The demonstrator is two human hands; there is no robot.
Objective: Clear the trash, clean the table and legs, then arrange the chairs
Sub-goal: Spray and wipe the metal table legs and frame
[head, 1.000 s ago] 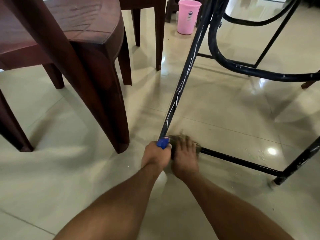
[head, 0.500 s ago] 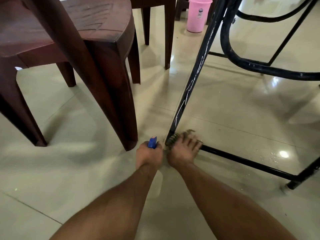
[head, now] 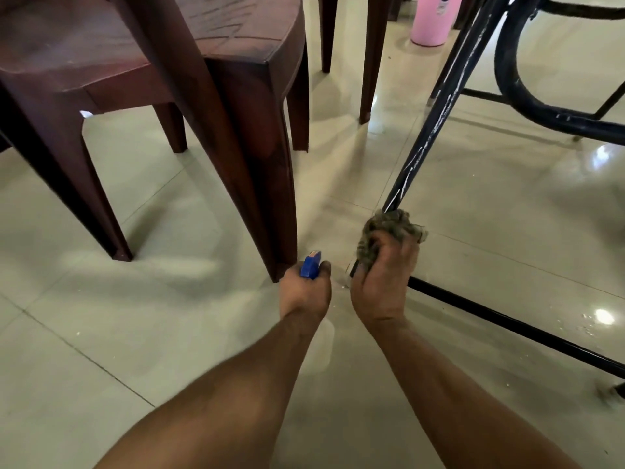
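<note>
Low at centre frame, right hand (head: 382, 282) curled around a grey rag (head: 394, 226) pressed to the black bench leg (head: 426, 135) near its foot, left hand (head: 306, 291) gripping a small blue item (head: 311, 265) just beside a brown chair leg (head: 270, 198), wide stretch of floor (head: 101, 333) at lower left

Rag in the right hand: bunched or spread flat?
Bunched: the rag is wadded against the black table leg, with the right hand curled over it.
</note>
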